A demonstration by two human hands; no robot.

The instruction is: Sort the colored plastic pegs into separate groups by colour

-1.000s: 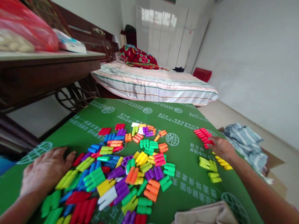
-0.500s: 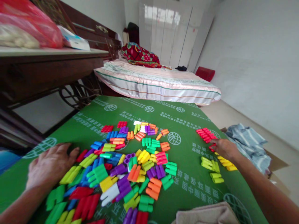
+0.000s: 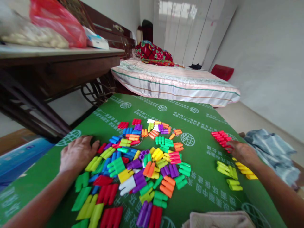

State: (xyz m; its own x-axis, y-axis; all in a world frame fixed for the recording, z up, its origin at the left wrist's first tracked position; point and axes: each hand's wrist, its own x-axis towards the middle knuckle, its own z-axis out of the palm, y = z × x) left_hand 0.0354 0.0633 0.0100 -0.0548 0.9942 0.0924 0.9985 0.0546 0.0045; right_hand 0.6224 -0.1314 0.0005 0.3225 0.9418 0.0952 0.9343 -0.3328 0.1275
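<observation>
My left hand [image 3: 77, 153] lies flat on the green board with its fingers loosely spread, holding nothing. Its thumb is beside the left edge of a pile of coloured plastic blocks, near yellow-green pieces [image 3: 93, 163]. At the board's right side, my right hand [image 3: 242, 154] has its fingertips closed on a red plastic block, mostly covered by the fingers. That block is against the near end of a row of red finger-shaped blocks [image 3: 220, 137]. Just below are yellow-green blocks [image 3: 226, 170] and a row of yellow blocks [image 3: 245, 169], partly behind my right wrist.
Loose blocks in several colours, such as a purple one [image 3: 139, 181], spread across the middle of the board [image 3: 190, 117]. A folded beige cloth [image 3: 218, 219] lies at the near edge. A striped cloth [image 3: 270, 152] is off to the right; a bed [image 3: 175, 80] stands beyond.
The view has swung to the left, so everything sits further right in the picture. The red block in my right fingers has moved up close to the red row. My left hand stays put.
</observation>
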